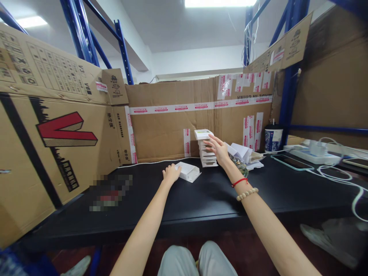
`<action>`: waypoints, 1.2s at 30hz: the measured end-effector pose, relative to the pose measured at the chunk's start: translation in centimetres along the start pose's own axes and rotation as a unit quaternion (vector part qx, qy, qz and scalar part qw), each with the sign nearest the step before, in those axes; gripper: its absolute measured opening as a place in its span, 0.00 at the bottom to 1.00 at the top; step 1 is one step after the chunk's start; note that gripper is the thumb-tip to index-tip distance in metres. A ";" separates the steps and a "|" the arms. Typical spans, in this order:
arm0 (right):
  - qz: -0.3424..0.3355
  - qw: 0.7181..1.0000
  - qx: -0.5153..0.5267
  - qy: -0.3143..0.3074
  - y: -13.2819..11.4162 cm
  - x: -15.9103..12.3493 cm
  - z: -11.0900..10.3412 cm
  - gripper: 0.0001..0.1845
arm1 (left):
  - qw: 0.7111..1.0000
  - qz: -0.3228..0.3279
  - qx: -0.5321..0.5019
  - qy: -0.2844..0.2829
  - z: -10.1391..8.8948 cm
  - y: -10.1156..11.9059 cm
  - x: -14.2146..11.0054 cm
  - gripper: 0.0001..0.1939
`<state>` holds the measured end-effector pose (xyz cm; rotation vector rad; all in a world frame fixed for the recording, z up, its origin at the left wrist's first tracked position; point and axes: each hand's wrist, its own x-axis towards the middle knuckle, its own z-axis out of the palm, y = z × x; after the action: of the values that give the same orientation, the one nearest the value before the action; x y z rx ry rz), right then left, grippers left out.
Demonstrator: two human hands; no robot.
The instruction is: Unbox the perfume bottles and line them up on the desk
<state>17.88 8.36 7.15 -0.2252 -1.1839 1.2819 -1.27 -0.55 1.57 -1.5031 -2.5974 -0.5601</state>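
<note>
My left hand (171,173) grips the left end of a small white box (188,171) that lies on the black table, with a flap standing out at its right end. To the right rises a stack of similar white boxes (208,158). At the upper part of this stack is my right hand (217,148), its fingers apart beside the top box (203,134); whether they touch it is hard to tell. Behind my right wrist lie folded white papers (242,152) and a clear, tangled bundle (240,167), partly hidden by my arm.
Cardboard panels (169,132) wall the black table (138,199) at the back and sides. On the right are a patterned cup (273,138), a phone (291,162), a white power strip (319,156) and loose white cables (336,174). A blurred patch (110,193) covers something at left.
</note>
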 end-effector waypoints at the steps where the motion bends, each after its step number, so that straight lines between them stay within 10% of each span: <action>1: 0.003 1.000 0.007 -0.003 0.1 0.0 0.0 0.16 | 1.000 0.000 0.000 0.001 0.0 0.0 0.0 0.23; 36: 0.024 0.997 0.070 0.022 0.1 0.7 -0.7 0.13 | 1.000 0.001 -0.003 -0.003 -0.2 0.1 -0.2 0.23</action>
<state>18.28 9.32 7.18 -0.1794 -1.0519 1.3897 -1.15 -0.74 1.70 -1.5111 -2.5996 -0.5644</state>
